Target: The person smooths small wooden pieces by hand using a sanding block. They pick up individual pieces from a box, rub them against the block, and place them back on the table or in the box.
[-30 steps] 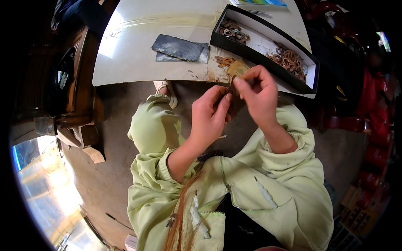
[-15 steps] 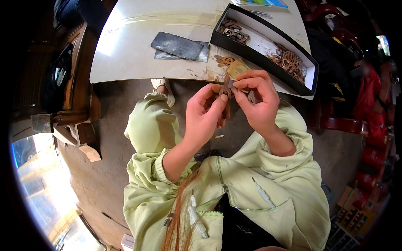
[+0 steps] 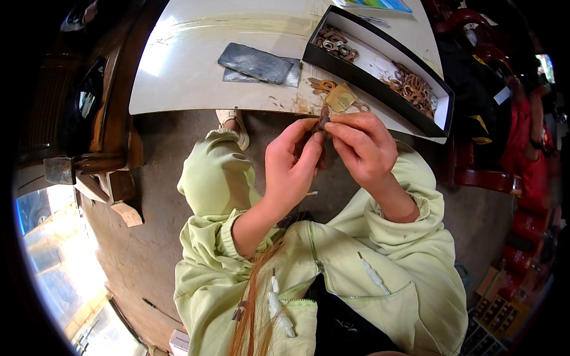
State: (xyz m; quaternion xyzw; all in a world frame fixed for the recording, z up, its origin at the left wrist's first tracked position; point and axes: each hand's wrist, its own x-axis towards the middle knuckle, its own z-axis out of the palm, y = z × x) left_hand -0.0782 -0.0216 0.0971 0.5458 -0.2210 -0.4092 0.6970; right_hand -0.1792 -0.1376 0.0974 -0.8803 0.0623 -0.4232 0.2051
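Note:
My left hand (image 3: 291, 155) pinches a small brown ringed piece (image 3: 324, 113), wood by its look, between thumb and forefinger just off the table's near edge. The fingers of my right hand (image 3: 367, 147) are closed at its upper part, pressing against it. Between those fingertips a small dark scrap shows in part; I cannot make out its kind. The brown piece's hole is mostly hidden by my fingers. Beyond my hands, a worn yellowish square (image 3: 340, 98) lies at the table edge, next to a few loose brown pieces (image 3: 322, 85).
A long black box (image 3: 371, 94) with a white inside holds many small brown ringed pieces in two heaps. Dark grey flat sheets (image 3: 255, 63) lie overlapped on the white table (image 3: 178, 89). Wooden furniture (image 3: 110, 118) stands at the left. A person in red (image 3: 522, 142) is at the right.
My right fingers have moved over the brown piece and now cover its ring. The piece has turned a little in my left hand.

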